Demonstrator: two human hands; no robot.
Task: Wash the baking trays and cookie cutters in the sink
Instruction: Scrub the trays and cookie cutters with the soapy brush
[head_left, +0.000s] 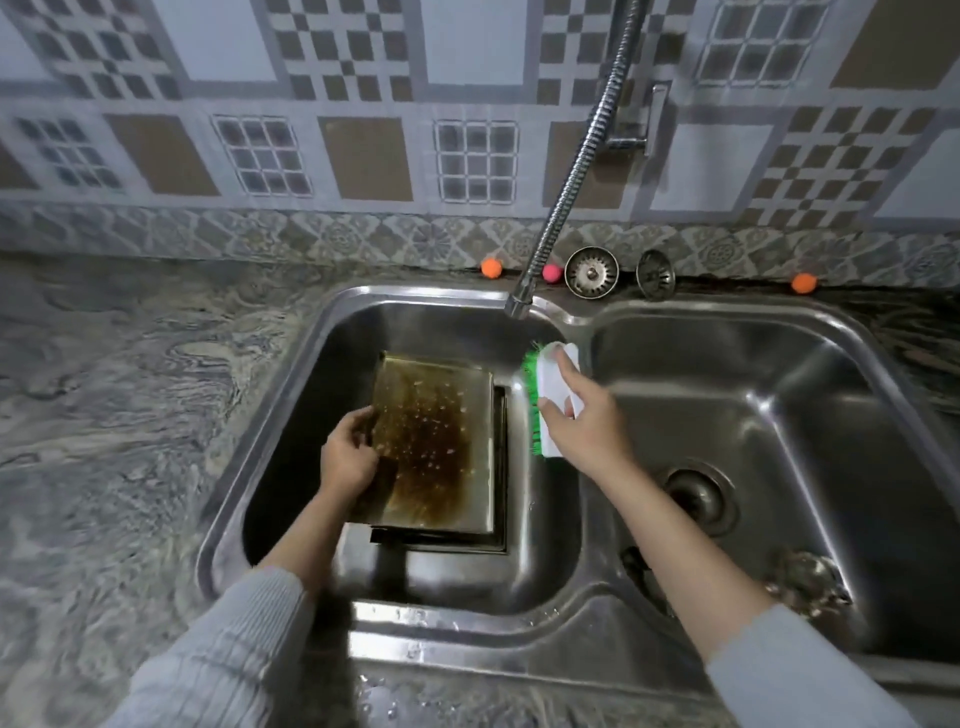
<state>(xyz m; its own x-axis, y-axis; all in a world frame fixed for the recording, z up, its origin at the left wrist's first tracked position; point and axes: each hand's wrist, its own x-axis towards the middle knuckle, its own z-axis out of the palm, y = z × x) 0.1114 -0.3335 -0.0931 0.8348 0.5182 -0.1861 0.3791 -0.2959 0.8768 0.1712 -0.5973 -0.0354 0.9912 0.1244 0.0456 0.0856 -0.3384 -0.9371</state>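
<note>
— Where is the baking tray (441, 447) seen?

— In the left basin of the double sink (571, 618), stained brown and dotted with water drops, tilted on top of further trays (501, 467) of which only the right and near edges are shown. How many lie beneath cannot be told.

— And how are the hands placed?

— The tray's left edge is gripped by the left hand (348, 457), fingers curled over the rim. A white brush (550, 400) with green bristles is clasped by the right hand (587, 421), forefinger laid along its back, above the divider between the basins. The brush's handle is largely hidden by the hand.

— Are cookie cutters seen?

— A blurred metal shape (805, 577) is seen in the right basin near the drain (698, 499); what it is cannot be made out.

— And behind?

— The hose tap (571, 171) is hung over the left basin. Two strainers (592, 272) and small coloured balls (491, 268) are set on the table (114, 389) by the wall.
</note>
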